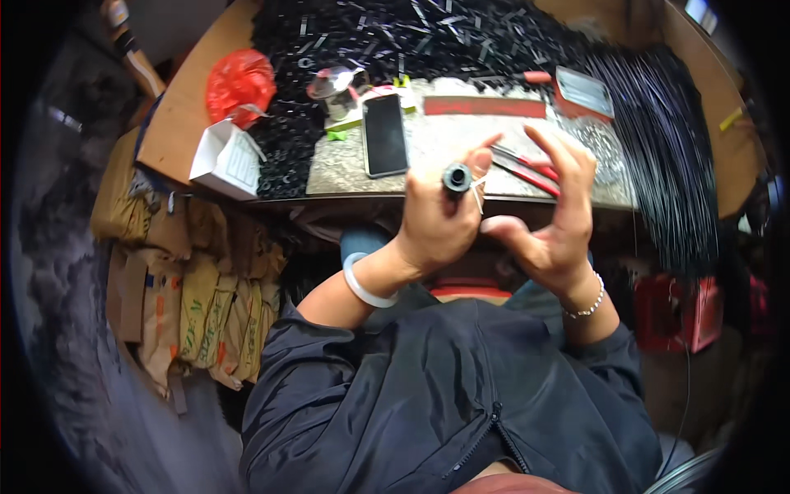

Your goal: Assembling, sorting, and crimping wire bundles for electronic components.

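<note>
My left hand (432,218) is closed around a dark, round piece whose hollow, tube-like end (457,178) points up past the thumb. A thin white strip (479,188) sticks out beside that end; I cannot tell whether it is tied round the piece. Beside it, my right hand (555,226) is open with thumb and fingers apart and curved, and nothing shows in it. Just beyond the hands, on the bench, lies a red-handled hand tool (535,175), partly hidden by the right fingers.
A black phone (385,136) lies on the pale work surface (337,169), near a long red strip (485,106). Black small parts (346,33) heap up behind. Long black strands (658,148) hang over the right edge. A white box (228,162) and red bag (239,86) stand left.
</note>
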A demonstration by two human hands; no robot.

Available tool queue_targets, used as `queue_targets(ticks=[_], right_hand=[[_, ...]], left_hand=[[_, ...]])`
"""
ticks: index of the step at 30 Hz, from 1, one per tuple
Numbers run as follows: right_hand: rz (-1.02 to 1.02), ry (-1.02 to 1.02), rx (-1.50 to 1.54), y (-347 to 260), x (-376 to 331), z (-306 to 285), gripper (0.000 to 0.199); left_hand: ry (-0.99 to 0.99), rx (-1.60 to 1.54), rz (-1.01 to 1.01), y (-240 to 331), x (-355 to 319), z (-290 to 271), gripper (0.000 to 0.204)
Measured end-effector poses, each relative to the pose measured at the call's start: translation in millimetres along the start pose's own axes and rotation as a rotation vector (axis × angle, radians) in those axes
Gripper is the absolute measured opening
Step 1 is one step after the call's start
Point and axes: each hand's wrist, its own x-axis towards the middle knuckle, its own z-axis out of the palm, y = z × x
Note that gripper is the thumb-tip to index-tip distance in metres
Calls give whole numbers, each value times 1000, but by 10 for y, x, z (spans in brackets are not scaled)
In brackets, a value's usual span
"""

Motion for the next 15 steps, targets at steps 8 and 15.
queue_targets(ticks=[8,15], right_hand=[[-121,-52,-123,-119,-1,23,18],[-180,113,-162,-82,-112,143,17]], left_hand=[[41,-235,-97,-101,-72,172,29],[53,-137,-221,-80,-29,199,27]])
